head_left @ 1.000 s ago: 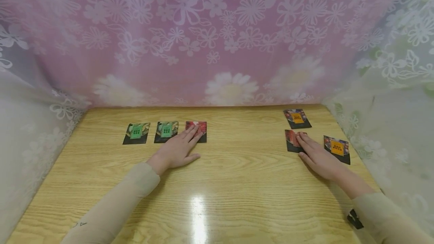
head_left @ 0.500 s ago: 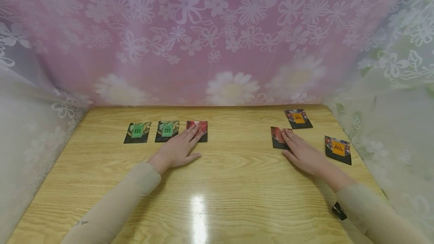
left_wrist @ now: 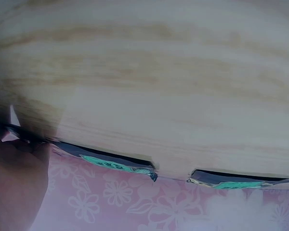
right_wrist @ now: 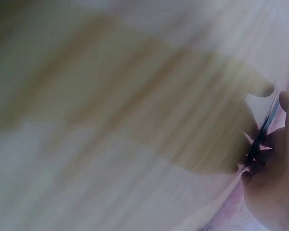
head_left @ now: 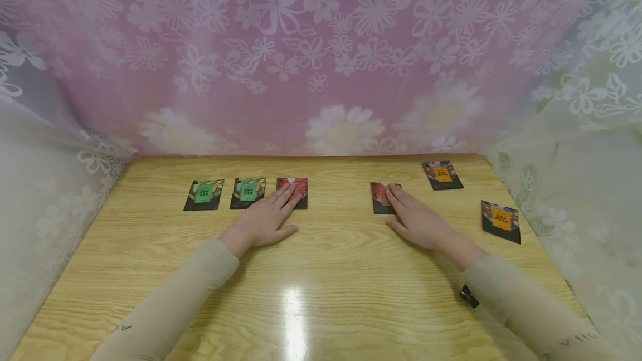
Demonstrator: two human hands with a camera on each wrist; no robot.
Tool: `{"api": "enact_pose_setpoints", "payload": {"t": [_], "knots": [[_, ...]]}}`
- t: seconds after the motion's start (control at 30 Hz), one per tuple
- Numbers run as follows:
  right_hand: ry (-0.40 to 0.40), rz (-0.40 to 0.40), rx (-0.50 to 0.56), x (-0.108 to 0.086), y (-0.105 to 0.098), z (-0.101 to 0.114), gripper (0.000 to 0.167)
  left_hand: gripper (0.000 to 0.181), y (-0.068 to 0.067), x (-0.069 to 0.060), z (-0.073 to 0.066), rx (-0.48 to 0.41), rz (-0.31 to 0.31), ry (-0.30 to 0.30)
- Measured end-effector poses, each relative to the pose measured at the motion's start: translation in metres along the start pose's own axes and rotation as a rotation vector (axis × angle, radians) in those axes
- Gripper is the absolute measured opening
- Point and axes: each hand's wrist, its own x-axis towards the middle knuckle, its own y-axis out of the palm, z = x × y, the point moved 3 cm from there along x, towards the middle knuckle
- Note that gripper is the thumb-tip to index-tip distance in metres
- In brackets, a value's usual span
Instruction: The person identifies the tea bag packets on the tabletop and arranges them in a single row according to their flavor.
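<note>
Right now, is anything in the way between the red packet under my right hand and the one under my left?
Nothing visible: only tabletop lies between the red packet under your right hand and the second red packet under your left hand.

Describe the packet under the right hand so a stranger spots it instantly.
On the wooden table, find the right hand, right of centre. It rests on a red and black packet. Packets farther right have orange labels; the other red packet lies under the left hand.
</note>
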Motion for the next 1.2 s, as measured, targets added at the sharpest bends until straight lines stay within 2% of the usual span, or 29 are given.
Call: {"api": "enact_pose_setpoints", "payload": {"t": [0.23, 0.4, 0.63, 1.2], "knots": [[-0.055, -0.014, 0.012, 0.018, 0.004, 0.02, 0.078, 0.08, -0.001, 0.0, 0.0, -0.004, -0.009, 0.003], [-0.049, 0.022, 0.011, 0.028, 0.009, 0.03, 0.08, 0.08, -0.002, -0.001, 0.0, -0.022, -0.029, 0.015], [-0.076, 0.023, 0.012, 0.038, 0.006, 0.048, 0.079, 0.081, -0.002, -0.001, 0.002, -0.02, 0.003, -0.007], [-0.098, 0.067, -0.028, 0.059, 0.009, 0.076, 0.081, 0.082, -0.002, 0.001, 0.001, 0.007, 0.021, -0.003]]}}
